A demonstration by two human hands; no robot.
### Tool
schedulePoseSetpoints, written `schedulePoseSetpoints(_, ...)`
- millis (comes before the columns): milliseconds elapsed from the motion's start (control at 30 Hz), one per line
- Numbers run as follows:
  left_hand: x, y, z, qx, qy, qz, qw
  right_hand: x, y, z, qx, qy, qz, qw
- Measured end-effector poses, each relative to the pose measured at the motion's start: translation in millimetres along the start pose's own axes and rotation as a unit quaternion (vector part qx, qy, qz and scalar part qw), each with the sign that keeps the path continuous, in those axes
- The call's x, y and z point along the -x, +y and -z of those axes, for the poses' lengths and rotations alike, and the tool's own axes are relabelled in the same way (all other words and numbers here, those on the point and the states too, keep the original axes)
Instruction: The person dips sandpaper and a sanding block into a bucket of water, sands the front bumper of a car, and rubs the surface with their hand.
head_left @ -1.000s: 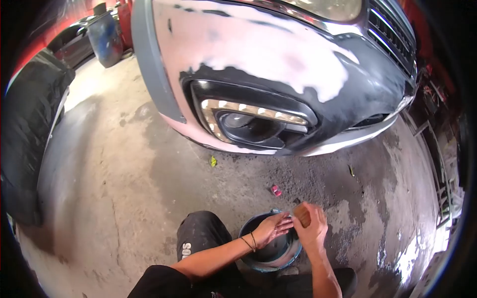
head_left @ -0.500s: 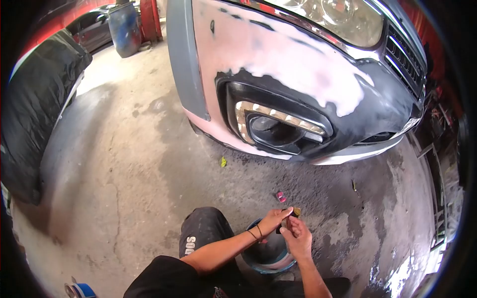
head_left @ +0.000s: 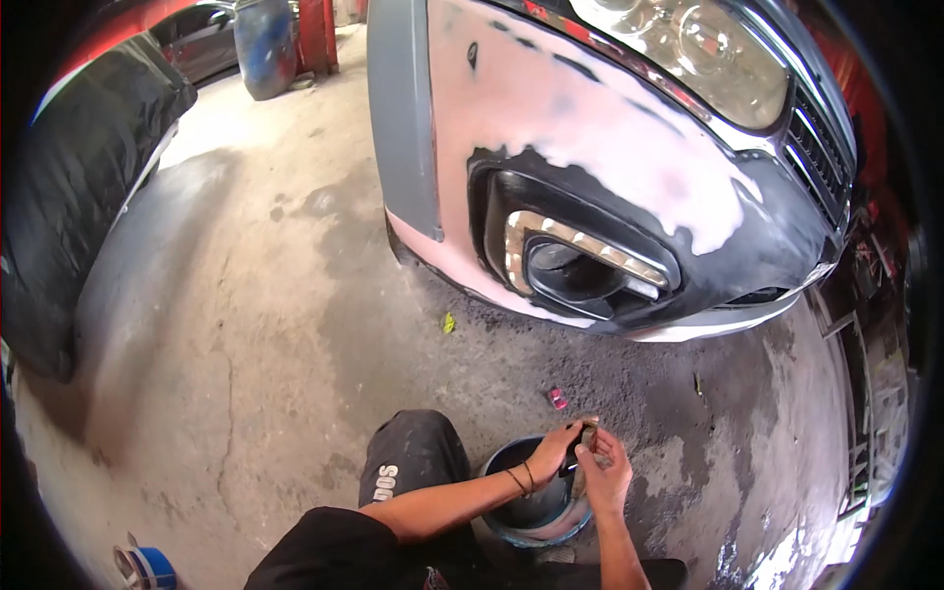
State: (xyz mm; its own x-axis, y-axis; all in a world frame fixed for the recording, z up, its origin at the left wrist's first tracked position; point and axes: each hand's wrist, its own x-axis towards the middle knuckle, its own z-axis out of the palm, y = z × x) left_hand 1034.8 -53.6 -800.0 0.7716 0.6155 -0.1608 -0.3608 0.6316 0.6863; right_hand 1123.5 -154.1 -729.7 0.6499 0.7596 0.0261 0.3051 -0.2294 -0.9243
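Note:
My left hand (head_left: 557,448), with thin bands on its wrist, is closed on a small dark block (head_left: 571,458). A brownish strip (head_left: 589,434), perhaps sandpaper, lies against the block. My right hand (head_left: 608,476) is closed around the strip with thumb and fingers, touching the block's side. Fingers partly hide both pieces. Below the hands stands a round bucket (head_left: 544,536) with a bluish, paint-stained rim and water-like grey contents. In front is a car bumper (head_left: 629,167), patched pink, white and black, with a fog lamp (head_left: 575,267) set in it.
My bent knee (head_left: 418,447) is left of the bucket. A small pink object (head_left: 558,398) and a yellow-green scrap (head_left: 448,323) lie on the wet concrete. A covered shape (head_left: 88,197) stands at left, a blue drum (head_left: 265,49) behind, and a blue roll-like item (head_left: 147,567) lower left.
My head view has shifted, so the car sits further right and slightly lower. My hands have turned the block and strip, and the strip now stands more upright between them.

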Motion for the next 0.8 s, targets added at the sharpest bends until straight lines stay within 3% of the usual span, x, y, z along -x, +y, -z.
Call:
schedulePoseSetpoints(67, 4, -2, 1, -0.085, -0.005, -0.044, 0.995, 0, 3, -3, 0.015, -0.002, -0.006, 1.0)
schedulePoseSetpoints(100, 5, -1, 1, -0.084, -0.002, -0.043, 0.996, 1, 3, -5, 0.029, -0.001, -0.01, 1.0)
schedulePoseSetpoints(167, 8, -2, 3, -0.24, 0.028, -0.004, 0.97, 2, 0, -9, 0.067, 0.005, 0.012, 0.998)
schedulePoseSetpoints(200, 8, -4, 4, -0.238, 0.03, 0.002, 0.971, 3, -3, -10, 0.106, 0.012, 0.035, 0.994)
schedulePoseSetpoints(233, 7, -5, 6, -0.159, 0.02, 0.008, 0.987, 1, -2, -11, 0.108, 0.011, 0.03, 0.994)
schedulePoseSetpoints(300, 3, -17, 10, -0.034, -0.025, -0.031, 0.999, -3, 2, -12, 0.19, 0.026, 0.138, 0.972)
schedulePoseSetpoints(333, 3, -23, 10, -0.033, -0.024, -0.03, 0.999, -3, 1, -13, 0.189, 0.025, 0.137, 0.972)
schedulePoseSetpoints(400, 11, -12, -4, 0.172, -0.018, 0.036, 0.984, -3, -2, -14, 0.176, 0.024, 0.102, 0.979)
schedulePoseSetpoints(533, 9, -20, 3, 0.226, -0.037, 0.049, 0.972, -10, 19, -10, 0.138, 0.036, 0.063, 0.988)
schedulePoseSetpoints(600, 0, -40, 17, 0.095, -0.045, 0.036, 0.994, -11, 16, -11, 0.09, 0.059, 0.035, 0.994)
schedulePoseSetpoints(633, -1, -44, 18, 0.096, -0.045, 0.036, 0.994, -10, 14, -11, 0.091, 0.058, 0.035, 0.994)
schedulePoseSetpoints(700, 7, -35, 11, 0.142, 0.017, 0.078, 0.987, -10, 11, -12, 0.083, 0.05, 0.008, 0.995)
schedulePoseSetpoints(733, 12, -30, 8, 0.143, 0.017, 0.078, 0.987, -10, 14, -12, 0.084, 0.05, 0.008, 0.995)
schedulePoseSetpoints(800, 22, -14, 1, 0.269, 0.005, 0.152, 0.951, -9, 21, -12, 0.079, 0.034, -0.025, 0.996)
